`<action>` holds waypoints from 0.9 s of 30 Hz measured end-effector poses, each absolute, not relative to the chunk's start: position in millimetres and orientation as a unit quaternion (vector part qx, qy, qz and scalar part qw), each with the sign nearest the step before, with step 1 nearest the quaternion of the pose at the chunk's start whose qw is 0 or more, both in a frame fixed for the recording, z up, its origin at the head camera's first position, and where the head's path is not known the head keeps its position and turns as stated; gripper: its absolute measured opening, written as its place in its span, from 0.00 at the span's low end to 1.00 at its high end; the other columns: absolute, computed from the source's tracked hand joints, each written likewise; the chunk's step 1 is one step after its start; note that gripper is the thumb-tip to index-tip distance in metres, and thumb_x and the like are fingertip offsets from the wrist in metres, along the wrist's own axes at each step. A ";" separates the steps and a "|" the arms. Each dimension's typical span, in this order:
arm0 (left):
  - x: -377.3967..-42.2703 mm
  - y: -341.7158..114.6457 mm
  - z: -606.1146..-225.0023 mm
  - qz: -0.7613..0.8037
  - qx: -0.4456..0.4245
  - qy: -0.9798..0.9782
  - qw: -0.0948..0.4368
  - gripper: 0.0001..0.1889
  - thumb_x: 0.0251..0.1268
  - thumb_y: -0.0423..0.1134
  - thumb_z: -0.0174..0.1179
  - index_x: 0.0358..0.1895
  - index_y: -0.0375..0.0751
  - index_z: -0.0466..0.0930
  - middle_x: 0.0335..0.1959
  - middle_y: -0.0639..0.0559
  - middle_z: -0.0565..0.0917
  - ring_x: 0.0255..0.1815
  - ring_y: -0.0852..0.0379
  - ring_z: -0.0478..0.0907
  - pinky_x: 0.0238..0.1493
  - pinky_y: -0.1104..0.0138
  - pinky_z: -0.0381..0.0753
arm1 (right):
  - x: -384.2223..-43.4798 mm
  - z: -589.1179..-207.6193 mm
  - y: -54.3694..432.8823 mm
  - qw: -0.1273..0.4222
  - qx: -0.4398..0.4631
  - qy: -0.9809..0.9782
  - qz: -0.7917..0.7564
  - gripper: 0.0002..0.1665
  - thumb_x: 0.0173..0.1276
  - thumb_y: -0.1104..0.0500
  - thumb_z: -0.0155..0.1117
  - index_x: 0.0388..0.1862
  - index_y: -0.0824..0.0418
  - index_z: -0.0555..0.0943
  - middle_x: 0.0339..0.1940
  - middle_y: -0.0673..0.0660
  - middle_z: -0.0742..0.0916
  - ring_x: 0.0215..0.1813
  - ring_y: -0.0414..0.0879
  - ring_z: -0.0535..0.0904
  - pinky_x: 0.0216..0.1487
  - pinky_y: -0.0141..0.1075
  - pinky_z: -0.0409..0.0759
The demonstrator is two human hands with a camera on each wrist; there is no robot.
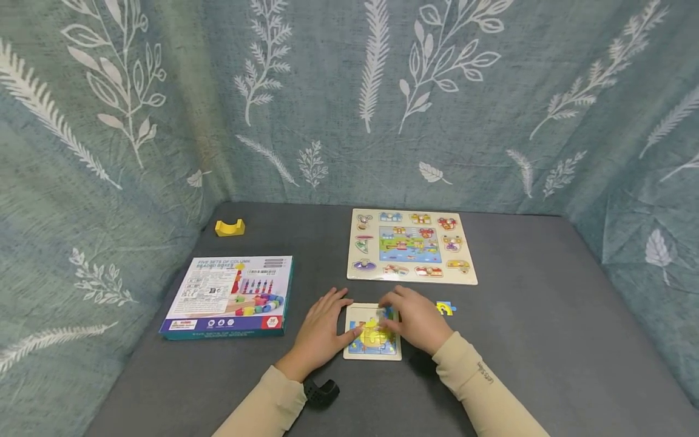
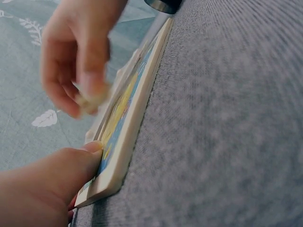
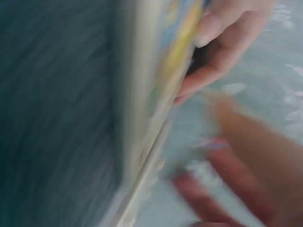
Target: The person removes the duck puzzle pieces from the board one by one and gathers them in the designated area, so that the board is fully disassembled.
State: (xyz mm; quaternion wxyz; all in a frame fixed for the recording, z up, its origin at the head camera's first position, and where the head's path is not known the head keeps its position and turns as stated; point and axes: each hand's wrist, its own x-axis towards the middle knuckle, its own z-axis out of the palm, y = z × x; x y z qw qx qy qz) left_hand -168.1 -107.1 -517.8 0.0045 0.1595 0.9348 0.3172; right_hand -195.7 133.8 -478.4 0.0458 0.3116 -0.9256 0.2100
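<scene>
- Small puzzle board [image 1: 373, 357], pale-rimmed, blue and yellow picture: flat on the table, between the two hands.
- Puzzle piece [image 2: 93, 100], pale, blurred: held above the board in the left wrist view.
- Right hand [image 1: 417, 318]: over the board's right side, thumb and fingertips pinching the piece.
- Left hand [image 1: 319, 328]: at the board's left edge, thumb on its face, fingers along its side, gripping it.
- Loose piece [image 1: 445, 308], blue and yellow: on the table, just beyond the right hand.
- Peg board [image 1: 377, 276], pale, with vehicle and other shapes around a central picture: behind the small board.
- Beaded-toy box [image 1: 237, 290], printed "Five Sets of Column Beaded Boxes": lying left of the left hand.
- Yellow block [image 1: 230, 229], hollowed on top: behind the box.
- Black strap [image 1: 323, 394]: at the left wrist.
- Sleeves [image 1: 483, 379], beige.
- Table [image 1: 546, 315], dark grey.
- Curtain [image 1: 338, 152], blue-green, white leaf print.
</scene>
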 end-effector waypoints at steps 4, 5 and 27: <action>-167.8 -105.4 -520.4 0.316 0.161 0.935 0.007 0.33 0.70 0.53 0.71 0.70 0.36 0.74 0.80 0.41 0.66 0.83 0.40 0.54 0.80 0.40 0.53 | -203.2 -460.4 172.9 0.105 0.298 -0.918 0.238 0.17 0.58 0.57 0.85 0.45 0.59 0.90 0.40 0.53 0.86 0.42 0.49 0.82 0.44 0.45 0.84; -167.7 -105.4 -521.3 0.316 0.161 0.935 0.005 0.33 0.70 0.53 0.71 0.70 0.36 0.74 0.80 0.41 0.66 0.83 0.40 0.54 0.80 0.40 0.53 | -205.3 -456.4 186.2 0.109 0.286 -0.920 0.246 0.17 0.58 0.58 0.85 0.45 0.60 0.91 0.40 0.53 0.85 0.41 0.50 0.82 0.43 0.45 0.84; -170.3 -107.1 -515.2 0.314 0.170 0.933 0.036 0.37 0.71 0.52 0.70 0.75 0.35 0.70 0.82 0.39 0.62 0.85 0.39 0.50 0.81 0.40 0.48 | -211.5 -487.7 280.6 0.031 0.183 -0.953 0.241 0.07 0.59 0.65 0.82 0.35 0.62 0.91 0.46 0.59 0.86 0.51 0.60 0.82 0.56 0.56 0.81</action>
